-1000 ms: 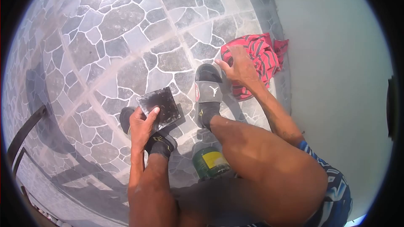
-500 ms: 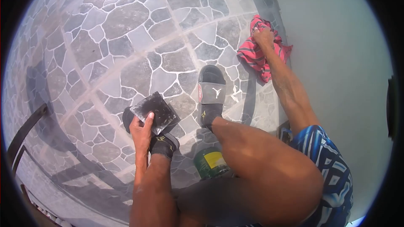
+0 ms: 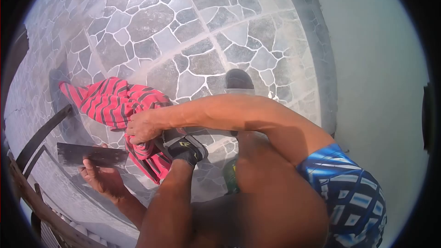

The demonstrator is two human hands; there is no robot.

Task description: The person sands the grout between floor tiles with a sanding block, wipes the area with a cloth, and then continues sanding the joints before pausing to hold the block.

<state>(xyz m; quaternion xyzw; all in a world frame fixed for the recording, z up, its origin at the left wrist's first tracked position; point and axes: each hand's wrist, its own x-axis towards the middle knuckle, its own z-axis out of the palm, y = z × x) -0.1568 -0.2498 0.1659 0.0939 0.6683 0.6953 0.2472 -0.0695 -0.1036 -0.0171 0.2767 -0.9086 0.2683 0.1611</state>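
A red cloth with dark stripes (image 3: pixel 110 103) is bunched in my right hand (image 3: pixel 144 126), in front of my left foot, its loose end spread toward the left. My left hand (image 3: pixel 103 177) holds a flat dark plate (image 3: pixel 87 155) by its lower edge, thumb on the near face and a fingertip showing above. The plate is tilted so that it looks narrow, and it is left of the cloth, apart from my right hand.
Stone-patterned tiles (image 3: pixel 142 23) cover the floor. A pale wall (image 3: pixel 367 64) rises at the right. Dark curved bars (image 3: pixel 41 133) stand at the lower left. A green container (image 3: pixel 230 177) is partly hidden behind my right leg. My feet wear dark sandals (image 3: pixel 239 79).
My right hand has carried the red cloth from beside the wall across to the left. My left hand has moved left and down with the plate, which has turned to a narrower view.
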